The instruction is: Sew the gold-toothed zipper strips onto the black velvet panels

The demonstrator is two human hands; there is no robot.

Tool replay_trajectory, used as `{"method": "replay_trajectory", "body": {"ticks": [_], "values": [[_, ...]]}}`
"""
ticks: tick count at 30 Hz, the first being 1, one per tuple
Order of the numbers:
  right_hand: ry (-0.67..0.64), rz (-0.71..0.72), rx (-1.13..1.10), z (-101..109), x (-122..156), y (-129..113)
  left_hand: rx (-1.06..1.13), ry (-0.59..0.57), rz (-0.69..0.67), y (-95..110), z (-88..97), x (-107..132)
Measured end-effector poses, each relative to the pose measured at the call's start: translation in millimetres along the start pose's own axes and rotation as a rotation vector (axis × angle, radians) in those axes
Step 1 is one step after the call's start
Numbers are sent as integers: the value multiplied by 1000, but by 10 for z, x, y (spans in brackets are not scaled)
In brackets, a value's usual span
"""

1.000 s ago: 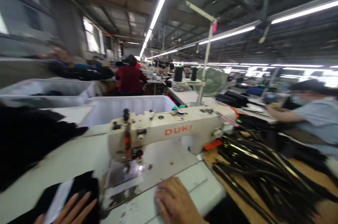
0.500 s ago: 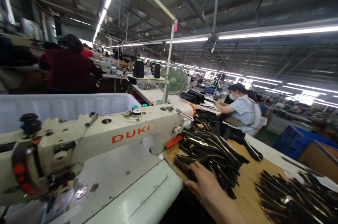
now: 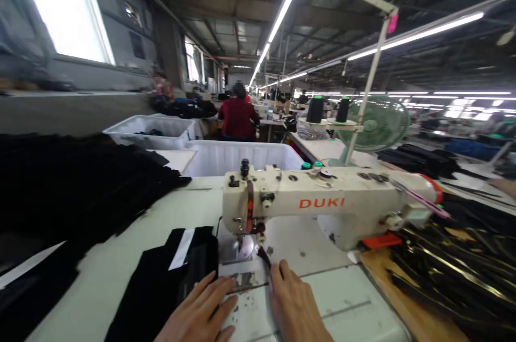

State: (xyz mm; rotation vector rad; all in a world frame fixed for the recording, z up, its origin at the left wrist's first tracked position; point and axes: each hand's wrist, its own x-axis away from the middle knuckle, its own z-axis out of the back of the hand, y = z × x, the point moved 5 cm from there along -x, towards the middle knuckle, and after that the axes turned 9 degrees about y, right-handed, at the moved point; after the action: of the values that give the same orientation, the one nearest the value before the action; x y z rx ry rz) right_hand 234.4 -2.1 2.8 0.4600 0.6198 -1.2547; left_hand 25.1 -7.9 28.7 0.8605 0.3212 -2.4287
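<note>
My left hand (image 3: 201,310) lies with fingers spread at the edge of a black fabric piece (image 3: 155,272), which bears a white strip (image 3: 182,248). To its right, my right hand (image 3: 296,301) has its fingers closed on a narrow black zipper (image 3: 264,257). The zipper's free end points toward the needle area of the white sewing machine (image 3: 282,191); the rest is hidden under the hand. More black zippers (image 3: 455,266) with gold teeth are heaped on a brown board (image 3: 379,269) at the right.
A big stack of black fabric (image 3: 80,180) covers the left of the table. Behind the machine stands a white plastic bin (image 3: 250,155). Thread cones (image 3: 315,109) and a green fan (image 3: 381,122) rise at the back. A person in dark red (image 3: 238,118) sits farther off.
The view has swung left. My right hand has left the zipper heap and now holds a zipper in front of the machine. My left hand has come into view on the black fabric.
</note>
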Motion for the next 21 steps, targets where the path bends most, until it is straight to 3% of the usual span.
{"method": "replay_trajectory", "body": {"ticks": [3, 6, 9, 12, 15, 21], "values": [[-47, -11, -222, -74, -265, -179, 1, -27, 103, -60, 153, -134], [-180, -66, -470, 45, -489, -10, 44, -74, 302, -470, 141, -63], [-307, 140, -569, 127, -568, 46, 88, -102, 495, -1037, -32, 37], [-373, 314, -582, 46, -477, -54, 115, -108, 545, -1385, -229, 9], [-391, 275, -534, -91, -359, -153, 192, -135, 554, -1410, -344, -63], [-345, 284, -540, -99, -310, -233, 305, -132, 593, -1079, -416, -169]]}}
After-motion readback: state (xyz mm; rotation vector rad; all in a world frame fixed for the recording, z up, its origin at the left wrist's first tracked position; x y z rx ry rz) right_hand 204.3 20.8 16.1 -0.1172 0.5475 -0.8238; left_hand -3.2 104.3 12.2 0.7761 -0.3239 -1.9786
